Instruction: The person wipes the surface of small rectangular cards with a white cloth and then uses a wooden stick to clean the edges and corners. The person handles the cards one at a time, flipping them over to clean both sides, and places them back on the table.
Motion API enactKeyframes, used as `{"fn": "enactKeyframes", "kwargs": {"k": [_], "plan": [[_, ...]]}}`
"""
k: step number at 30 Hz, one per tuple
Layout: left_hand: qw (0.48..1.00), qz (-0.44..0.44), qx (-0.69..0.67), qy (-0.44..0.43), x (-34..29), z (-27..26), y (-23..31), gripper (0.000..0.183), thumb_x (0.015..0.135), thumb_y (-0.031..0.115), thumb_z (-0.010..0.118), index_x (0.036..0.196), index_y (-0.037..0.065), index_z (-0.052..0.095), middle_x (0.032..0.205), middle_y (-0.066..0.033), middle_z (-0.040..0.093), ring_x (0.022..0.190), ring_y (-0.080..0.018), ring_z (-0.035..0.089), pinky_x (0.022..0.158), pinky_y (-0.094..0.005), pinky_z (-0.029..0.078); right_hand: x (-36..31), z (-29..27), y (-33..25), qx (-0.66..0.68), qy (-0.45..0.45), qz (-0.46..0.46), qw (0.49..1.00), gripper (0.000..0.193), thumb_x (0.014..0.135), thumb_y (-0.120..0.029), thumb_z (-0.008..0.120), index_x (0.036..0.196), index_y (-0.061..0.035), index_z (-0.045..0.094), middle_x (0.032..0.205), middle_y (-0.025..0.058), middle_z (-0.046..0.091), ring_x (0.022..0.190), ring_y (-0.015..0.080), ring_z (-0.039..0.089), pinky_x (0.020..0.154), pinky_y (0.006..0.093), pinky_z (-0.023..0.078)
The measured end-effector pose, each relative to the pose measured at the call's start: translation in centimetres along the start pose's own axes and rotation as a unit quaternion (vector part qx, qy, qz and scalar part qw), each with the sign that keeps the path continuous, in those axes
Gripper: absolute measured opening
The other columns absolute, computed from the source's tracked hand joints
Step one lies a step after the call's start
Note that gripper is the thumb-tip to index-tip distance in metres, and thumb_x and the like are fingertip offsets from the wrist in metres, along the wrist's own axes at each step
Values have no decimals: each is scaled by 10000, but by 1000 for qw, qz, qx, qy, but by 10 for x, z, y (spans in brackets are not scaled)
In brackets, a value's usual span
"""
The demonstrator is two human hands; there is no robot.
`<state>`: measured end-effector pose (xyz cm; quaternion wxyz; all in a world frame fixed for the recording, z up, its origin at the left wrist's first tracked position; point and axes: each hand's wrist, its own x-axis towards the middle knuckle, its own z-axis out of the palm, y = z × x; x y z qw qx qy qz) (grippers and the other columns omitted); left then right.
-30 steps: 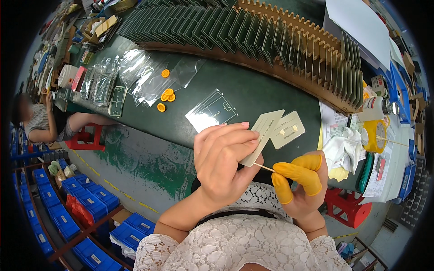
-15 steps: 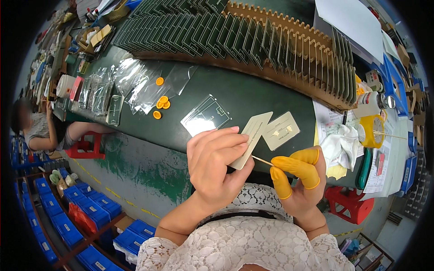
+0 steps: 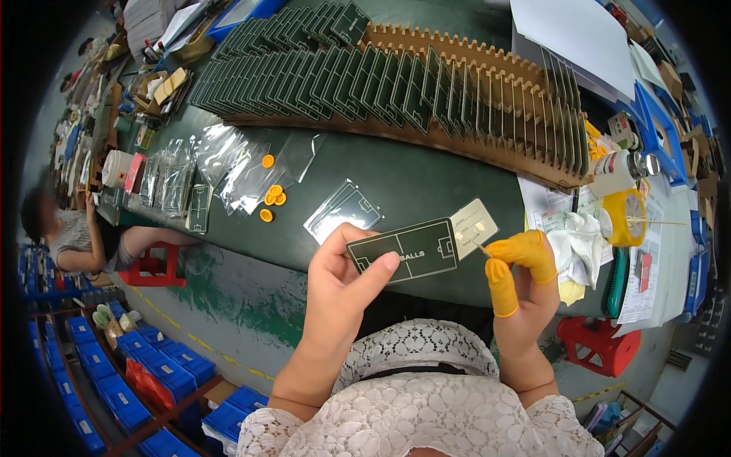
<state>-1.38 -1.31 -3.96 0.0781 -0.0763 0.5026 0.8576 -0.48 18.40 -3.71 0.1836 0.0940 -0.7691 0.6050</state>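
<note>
My left hand (image 3: 333, 289) grips a dark green card (image 3: 426, 251) with white pitch-like lines, thumb on its face and fingers behind. Yellow finger cots cover some fingertips of my right hand (image 3: 524, 286), which pinches a thin wooden stick (image 3: 483, 249) near the card's right end. Beyond the held card, partly covered by it in view, a cream card (image 3: 475, 219) lies on the green table. Further left rest clear plastic-sleeved cards (image 3: 343, 213) with a bright glare on them.
A long notched cardboard rack (image 3: 499, 80) full of upright dark green cards spans the back. Orange rolled finger cots (image 3: 274, 196) and clear bags (image 3: 247, 171) lie left. At right are a white cloth (image 3: 575, 245), yellow tape (image 3: 626, 218) and a bottle (image 3: 615, 165). Another person (image 3: 84, 228) sits far left.
My left hand has turned the card, so its dark green lined face shows instead of the cream side. My right hand, with the stick, has moved slightly right and up, away from it.
</note>
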Motion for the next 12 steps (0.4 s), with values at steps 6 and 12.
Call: {"fn": "enactKeyframes", "kwargs": {"k": [6, 12], "plan": [[946, -195, -245, -87, 5, -7, -5, 160, 841, 100, 614, 962, 92, 509, 919, -38, 568, 813, -140, 546, 850, -327, 435, 2, -1, -1, 217, 18, 125, 968, 141, 872, 31, 637, 1006, 10, 598, 953, 62, 563, 840, 130, 524, 785, 245, 410], [904, -207, -328, -182, 12, -22, -16, 210, 840, 206, 669, 908, 142, 481, 774, 27, 472, 736, -118, 467, 809, -352, 387, -2, -5, 9, 215, 4, 107, 971, 159, 878, -1, 652, 1028, 13, 602, 995, 67, 561, 899, 136, 527, 851, 260, 405]]}}
